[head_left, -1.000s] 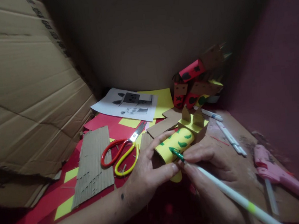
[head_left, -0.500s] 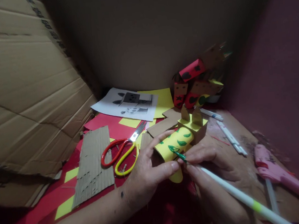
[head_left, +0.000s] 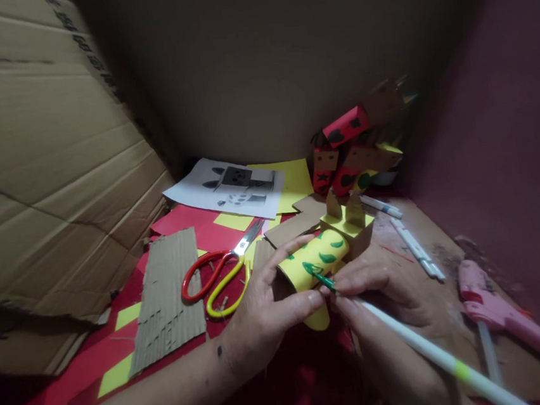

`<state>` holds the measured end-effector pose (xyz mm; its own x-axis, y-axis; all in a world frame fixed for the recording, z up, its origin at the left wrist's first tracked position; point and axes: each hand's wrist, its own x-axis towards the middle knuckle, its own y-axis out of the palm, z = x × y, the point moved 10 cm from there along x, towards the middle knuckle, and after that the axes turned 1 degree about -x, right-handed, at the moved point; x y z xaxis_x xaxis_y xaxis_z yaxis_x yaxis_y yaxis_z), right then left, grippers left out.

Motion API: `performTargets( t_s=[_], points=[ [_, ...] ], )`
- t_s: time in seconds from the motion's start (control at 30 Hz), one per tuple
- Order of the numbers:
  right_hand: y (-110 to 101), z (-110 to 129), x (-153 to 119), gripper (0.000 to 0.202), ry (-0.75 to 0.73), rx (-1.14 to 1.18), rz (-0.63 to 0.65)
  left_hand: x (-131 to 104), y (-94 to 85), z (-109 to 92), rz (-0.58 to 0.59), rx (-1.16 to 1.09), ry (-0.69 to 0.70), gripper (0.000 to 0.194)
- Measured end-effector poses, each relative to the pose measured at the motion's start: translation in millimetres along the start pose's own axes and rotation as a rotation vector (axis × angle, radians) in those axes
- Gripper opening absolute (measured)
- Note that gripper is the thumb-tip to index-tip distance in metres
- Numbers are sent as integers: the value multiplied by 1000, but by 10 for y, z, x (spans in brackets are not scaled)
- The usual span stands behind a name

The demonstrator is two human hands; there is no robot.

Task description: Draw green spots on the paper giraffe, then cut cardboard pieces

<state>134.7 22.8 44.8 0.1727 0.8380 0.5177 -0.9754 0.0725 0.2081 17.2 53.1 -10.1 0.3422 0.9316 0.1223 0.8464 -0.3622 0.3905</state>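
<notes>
A yellow paper-and-cardboard cat figure lies tilted in my left hand, whose thumb and fingers wrap round its tube body. Green leaf-like marks cover the tube, and a boxy head with two pointed ears is at its far end. My right hand pinches a paintbrush with a white handle and a green tip. That tip touches the tube at a green leaf outline. Left of my left hand lie scissors with one red and one yellow handle, blades pointing away.
Corrugated cardboard and coloured paper lie at left, below a large cardboard sheet. A printed cat picture is at the back. Several decorated figures are piled by the wall. White markers and a pink glue gun lie right.
Almost nothing differs. Both hands keep their hold, and the brush tip stays at the same leaf outline; the whole view has shifted very slightly.
</notes>
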Motion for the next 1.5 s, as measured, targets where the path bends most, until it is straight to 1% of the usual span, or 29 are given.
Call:
performTargets(
  t_s=[0.1, 0.33, 0.47, 0.67, 0.77, 0.87, 0.93, 1.07, 1.23, 1.4, 1.5],
  points=[
    [-6, -11, -7, 19, 12, -2, 1, -3, 2, -5, 2, 2, -2, 64],
    [22, 84, 22, 17, -45, -56, 21, -2, 15, -9, 11, -6, 9, 64],
    [29, 120, 33, 17, -70, -81, 13, -4, 14, -24, 6, 2, 10, 64],
    [12, 68, 23, 15, -24, -61, -12, -3, 19, -12, -1, -11, -10, 63],
    [14, 89, 29, 16, -48, -84, 18, 0, 19, -5, -2, -13, -6, 64],
    [47, 137, 34, 18, -88, -146, 88, 3, 29, -6, 7, -27, -2, 65],
    [53, 152, 34, 18, -89, -172, 105, 2, 23, 1, 1, -25, -9, 66],
    [63, 138, 30, 17, -52, -137, 86, 0, 11, 4, -7, -15, -9, 66],
    [10, 78, 33, 14, -26, -76, 6, 4, 34, -3, -3, -44, -10, 67],
    [9, -37, 18, 14, 32, -65, 67, 5, 69, -9, 6, -95, -22, 69],
    [-27, -38, 12, 14, 28, -42, 35, 6, 75, -19, 10, -86, -15, 70]
  ],
)
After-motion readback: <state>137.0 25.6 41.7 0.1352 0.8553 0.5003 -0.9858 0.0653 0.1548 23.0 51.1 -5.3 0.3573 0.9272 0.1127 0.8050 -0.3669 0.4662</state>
